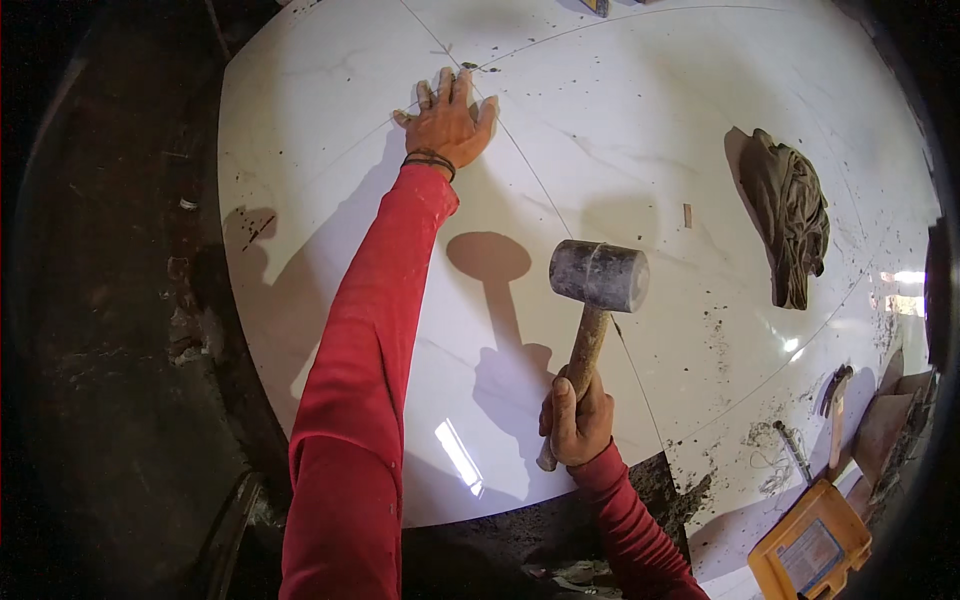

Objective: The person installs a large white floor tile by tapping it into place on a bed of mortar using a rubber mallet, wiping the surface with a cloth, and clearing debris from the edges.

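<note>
My left hand (pixel 448 125) lies with fingers spread on a white marbled floor tile (pixel 350 250), at a corner where joint lines cross. A dark band circles that wrist below the red sleeve. My right hand (pixel 578 420) grips the wooden handle of a rubber mallet (pixel 598 273), whose dark, dusty head is raised over the tiles to the lower right of my left hand and casts a shadow on them.
A crumpled dark cloth (pixel 785 220) lies at the right. Near the lower right are a claw hammer (pixel 836 410), a metal tool (pixel 795 450) and a yellow plastic case (pixel 810 540). Dark, rough floor (pixel 120 300) borders the tiles at left, with gritty mortar (pixel 660 490) at the lower edge.
</note>
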